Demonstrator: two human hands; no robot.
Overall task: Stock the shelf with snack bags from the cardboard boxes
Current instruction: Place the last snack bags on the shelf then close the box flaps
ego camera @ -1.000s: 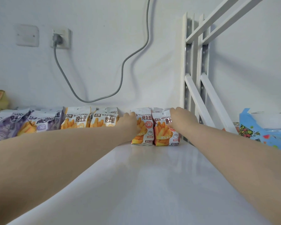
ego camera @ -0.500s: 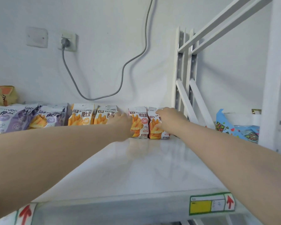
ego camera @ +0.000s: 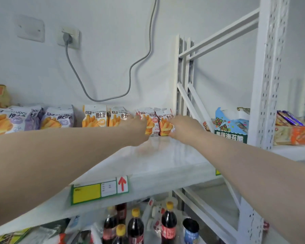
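Head view: left hand (ego camera: 137, 128) and right hand (ego camera: 182, 128) touch two upright snack bags (ego camera: 153, 120), grip hidden; pulling away carelessly may topple them.

Your left hand (ego camera: 137, 128) covers the left edge of one orange snack bag (ego camera: 152, 123), your right hand (ego camera: 183, 128) the lower corner of the neighbouring bag (ego camera: 163, 119). Your fingertips face away, so each grip is unclear, perhaps only a touch. The frame cuts the purple bag (ego camera: 2, 120) at left. The shelf label (ego camera: 99, 191) has unreadable print.
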